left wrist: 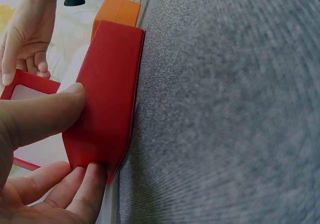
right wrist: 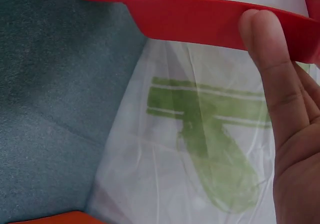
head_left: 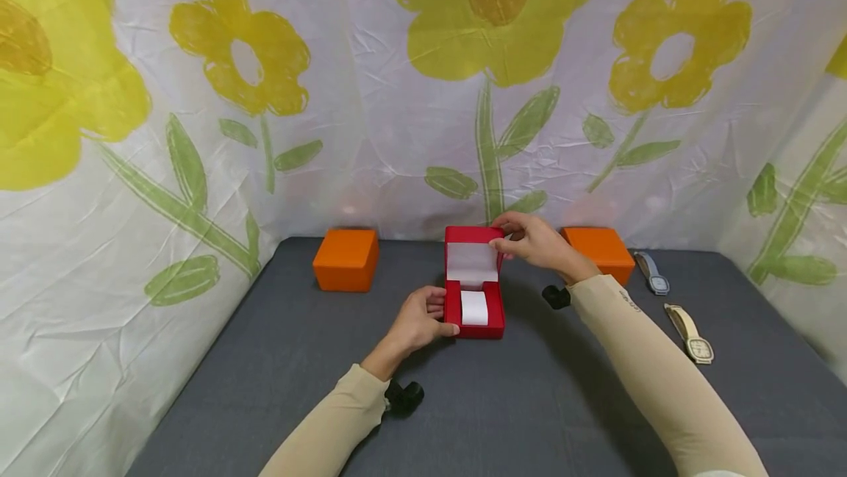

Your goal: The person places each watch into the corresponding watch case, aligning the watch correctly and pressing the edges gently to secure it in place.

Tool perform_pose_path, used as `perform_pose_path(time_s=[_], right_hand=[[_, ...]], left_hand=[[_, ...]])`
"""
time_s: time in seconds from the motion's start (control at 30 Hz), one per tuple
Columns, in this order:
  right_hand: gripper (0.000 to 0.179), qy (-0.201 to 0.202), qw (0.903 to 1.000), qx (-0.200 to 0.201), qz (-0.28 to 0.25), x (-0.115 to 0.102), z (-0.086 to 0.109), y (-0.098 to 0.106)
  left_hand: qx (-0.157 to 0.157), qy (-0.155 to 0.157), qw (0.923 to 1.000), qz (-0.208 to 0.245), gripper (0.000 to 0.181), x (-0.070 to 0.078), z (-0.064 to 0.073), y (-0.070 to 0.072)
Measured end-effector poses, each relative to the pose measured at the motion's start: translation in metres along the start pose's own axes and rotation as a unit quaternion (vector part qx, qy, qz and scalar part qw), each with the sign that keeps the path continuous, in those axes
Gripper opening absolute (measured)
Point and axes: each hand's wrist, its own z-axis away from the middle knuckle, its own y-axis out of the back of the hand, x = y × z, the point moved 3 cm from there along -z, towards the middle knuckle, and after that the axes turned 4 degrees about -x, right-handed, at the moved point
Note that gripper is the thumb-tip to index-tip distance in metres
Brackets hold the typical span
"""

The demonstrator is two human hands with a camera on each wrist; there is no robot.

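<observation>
A red box point(head_left: 492, 326) stands open at the middle of the grey table, its lid point(head_left: 471, 233) raised upright and a white cushion point(head_left: 473, 308) inside. My left hand point(head_left: 440, 315) grips the base from its left side; in the left wrist view the thumb point(left wrist: 45, 114) and fingers point(left wrist: 75, 189) pinch the red wall point(left wrist: 107, 98). My right hand point(head_left: 506, 236) holds the lid's top right corner. The right wrist view shows a finger point(right wrist: 270, 73) laid against the lid's red edge point(right wrist: 200, 18).
Two shut orange boxes stand at the back, one on the left point(head_left: 345, 259) and one on the right point(head_left: 598, 250). A grey-blue watch point(head_left: 651, 273) and a cream watch point(head_left: 690, 333) lie at the right. Flowered sheets wall in the table point(head_left: 529, 403).
</observation>
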Motion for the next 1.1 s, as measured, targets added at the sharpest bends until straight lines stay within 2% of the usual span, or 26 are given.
perform_pose_path(time_s=[0.27, 0.43, 0.63, 0.73, 0.87, 0.97, 1.1], right_hand=[[0.043, -0.008, 0.9998, 0.01, -0.013, 0.007, -0.005, -0.001], [0.045, -0.018, 0.9997, 0.014, -0.009, -0.002, 0.0, 0.0], [0.047, -0.003, 0.9996, 0.021, 0.021, 0.002, 0.001, -0.001], [0.052, -0.001, 0.9991, 0.016, 0.04, 0.002, 0.008, -0.002], [0.058, -0.022, 0.9979, 0.02, 0.057, 0.002, 0.024, 0.002], [0.056, -0.021, 0.9965, 0.027, 0.076, 0.003, 0.038, 0.005], [0.051, 0.003, 0.9951, 0.033, 0.093, 0.007, 0.057, 0.009]], left_hand=[[0.002, -0.01, 1.0, 0.0, 0.064, 0.0, 0.001, 0.0], [0.001, -0.011, 0.9999, -0.006, 0.064, 0.001, 0.001, -0.001], [-0.001, -0.007, 0.9997, -0.022, 0.064, 0.002, 0.003, -0.002], [-0.007, -0.006, 0.9994, -0.032, 0.064, 0.003, 0.004, -0.003], [-0.008, -0.017, 0.998, -0.06, 0.064, 0.008, 0.005, -0.002], [0.001, -0.041, 0.9956, -0.084, 0.063, 0.014, 0.005, 0.001], [0.004, -0.08, 0.9909, -0.108, 0.059, 0.022, 0.003, 0.004]])
